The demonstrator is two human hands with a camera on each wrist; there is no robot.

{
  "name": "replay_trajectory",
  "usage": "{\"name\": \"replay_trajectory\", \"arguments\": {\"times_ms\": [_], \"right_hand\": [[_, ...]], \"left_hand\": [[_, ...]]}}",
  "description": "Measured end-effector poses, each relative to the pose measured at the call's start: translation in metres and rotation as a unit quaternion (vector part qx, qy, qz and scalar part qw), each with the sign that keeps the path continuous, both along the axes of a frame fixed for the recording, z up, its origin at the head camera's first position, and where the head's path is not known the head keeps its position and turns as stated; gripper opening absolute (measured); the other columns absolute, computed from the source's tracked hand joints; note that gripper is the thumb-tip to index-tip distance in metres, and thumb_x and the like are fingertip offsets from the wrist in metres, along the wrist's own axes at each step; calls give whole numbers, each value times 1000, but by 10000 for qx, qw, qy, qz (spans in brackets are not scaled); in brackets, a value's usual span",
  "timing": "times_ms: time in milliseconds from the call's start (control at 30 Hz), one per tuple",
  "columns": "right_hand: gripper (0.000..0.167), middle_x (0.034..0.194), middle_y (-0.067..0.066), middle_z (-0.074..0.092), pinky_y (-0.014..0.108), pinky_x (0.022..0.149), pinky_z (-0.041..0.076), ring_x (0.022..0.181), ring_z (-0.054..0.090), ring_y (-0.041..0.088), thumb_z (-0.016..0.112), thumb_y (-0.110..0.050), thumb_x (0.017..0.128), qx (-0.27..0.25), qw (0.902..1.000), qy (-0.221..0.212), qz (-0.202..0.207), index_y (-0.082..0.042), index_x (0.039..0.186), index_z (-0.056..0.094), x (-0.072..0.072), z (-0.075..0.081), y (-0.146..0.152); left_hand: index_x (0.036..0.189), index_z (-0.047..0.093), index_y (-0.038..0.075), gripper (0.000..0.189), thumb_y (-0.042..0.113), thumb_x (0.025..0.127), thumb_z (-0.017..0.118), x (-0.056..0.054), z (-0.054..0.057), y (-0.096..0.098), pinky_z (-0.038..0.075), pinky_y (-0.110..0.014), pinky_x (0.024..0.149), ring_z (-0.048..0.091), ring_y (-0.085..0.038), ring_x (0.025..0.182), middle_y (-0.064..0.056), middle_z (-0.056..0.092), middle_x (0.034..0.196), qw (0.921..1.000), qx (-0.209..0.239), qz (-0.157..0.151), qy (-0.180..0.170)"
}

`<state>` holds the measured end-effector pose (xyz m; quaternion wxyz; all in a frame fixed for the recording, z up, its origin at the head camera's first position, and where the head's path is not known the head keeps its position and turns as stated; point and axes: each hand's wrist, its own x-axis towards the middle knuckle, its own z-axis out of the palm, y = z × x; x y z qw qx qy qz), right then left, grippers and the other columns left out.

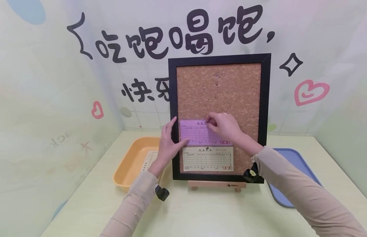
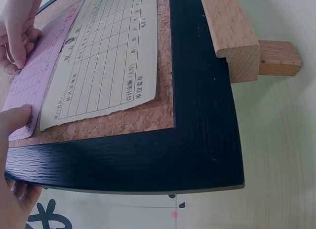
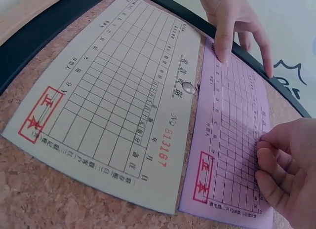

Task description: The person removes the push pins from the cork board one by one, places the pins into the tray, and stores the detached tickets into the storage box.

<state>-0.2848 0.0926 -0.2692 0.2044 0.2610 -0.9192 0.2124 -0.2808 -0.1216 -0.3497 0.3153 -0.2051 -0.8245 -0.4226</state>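
Note:
A black-framed corkboard (image 1: 219, 92) leans upright on a small wooden easel (image 1: 217, 185). My left hand (image 1: 169, 141) grips its left edge, thumb over a pink receipt slip (image 1: 193, 134) and fingers reaching behind the frame. At the slip's top edge, my right hand (image 1: 226, 126) pinches a small dark thumbtack, mostly hidden by the fingertips. Right below the pink slip, a cream receipt slip (image 3: 103, 100) lies against the cork, with a shiny domed thumbtack (image 3: 188, 87) at its top middle.
An orange tray (image 1: 127, 164) with printed paper (image 1: 149, 160) in it stands left of the board, partly behind my left arm. To the right is a blue tray (image 1: 285, 199), partly covered by my right sleeve. A wall with black lettering (image 1: 198, 33) rises behind the table.

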Motion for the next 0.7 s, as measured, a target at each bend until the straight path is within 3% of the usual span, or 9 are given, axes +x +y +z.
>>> {"name": "replay_trajectory", "arguments": {"times_ms": [200, 500, 700], "right_hand": [[9, 57, -1, 53, 22, 43, 26, 46, 39, 9, 60, -7, 83, -42, 9995, 311, 10, -4, 90, 64, 0, -7, -4], [7, 80, 7, 67, 27, 49, 44, 58, 57, 15, 58, -7, 86, -192, 9971, 730, -105, -4, 90, 62, 3, -16, -7], [7, 75, 6, 65, 27, 49, 41, 55, 53, 14, 57, -9, 87, -359, 9976, 569, -162, -5, 89, 62, 4, -15, -6]], "left_hand": [[141, 31, 18, 85, 18, 70, 78, 0, 0, 0, 34, -42, 100, 41, -27, 117, -16, 41, 127, 10000, 4, 19, -18], [141, 30, 16, 86, 17, 70, 78, 2, 0, 0, 35, -43, 100, 41, -28, 117, -17, 41, 126, 10000, -6, 8, 10], [141, 30, 17, 86, 17, 70, 78, 2, 1, 1, 35, -43, 99, 42, -28, 116, -17, 41, 125, 10000, -37, 26, 29]]}}
